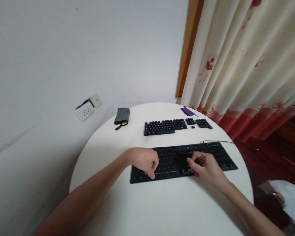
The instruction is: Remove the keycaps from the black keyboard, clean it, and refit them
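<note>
A black keyboard base [168, 160] lies across the white table, most of its key stems bare of caps. Over its left part is my left hand [144, 160], fingers curled in and thumb pointing down; what is inside the closed fingers, if anything, is hidden. My right hand [204, 167] is pinched low over the right-middle of the base. From its fingertips a thin wire loop [186, 169] sticks out, looking like a wire keycap puller. Behind the base, loose black keycaps [164, 126] sit in keyboard order, with smaller groups [203, 123] to the right.
A grey pouch [122, 115] with a black loop lies at the back left. At the back right is a purple cloth item [187, 111]. The keyboard cable [218, 141] runs off the table's right side. A wall with a socket [85, 111] and a curtain [236, 65] stand beyond.
</note>
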`<state>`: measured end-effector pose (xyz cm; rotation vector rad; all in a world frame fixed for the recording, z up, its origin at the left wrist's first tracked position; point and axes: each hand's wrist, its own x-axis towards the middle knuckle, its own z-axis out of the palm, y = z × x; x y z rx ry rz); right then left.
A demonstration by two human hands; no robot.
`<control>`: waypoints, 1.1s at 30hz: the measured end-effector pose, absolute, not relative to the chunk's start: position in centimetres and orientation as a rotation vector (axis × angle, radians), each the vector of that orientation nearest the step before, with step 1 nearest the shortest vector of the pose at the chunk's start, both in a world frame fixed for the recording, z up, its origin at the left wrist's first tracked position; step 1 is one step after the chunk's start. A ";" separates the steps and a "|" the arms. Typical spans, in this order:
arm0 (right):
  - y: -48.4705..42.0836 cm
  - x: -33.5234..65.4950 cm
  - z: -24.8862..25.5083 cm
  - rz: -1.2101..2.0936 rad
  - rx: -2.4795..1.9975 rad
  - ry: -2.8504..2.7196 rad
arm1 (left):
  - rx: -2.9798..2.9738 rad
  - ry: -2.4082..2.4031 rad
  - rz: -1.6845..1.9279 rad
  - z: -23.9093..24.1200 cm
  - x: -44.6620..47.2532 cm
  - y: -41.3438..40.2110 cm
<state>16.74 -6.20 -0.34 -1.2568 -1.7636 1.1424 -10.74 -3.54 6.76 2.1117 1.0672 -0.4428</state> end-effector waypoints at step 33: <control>-7.1 13.8 2.0 0.599 -1.279 -2.349 | 2.401 1.253 -0.244 5.3 -9.8 -3.7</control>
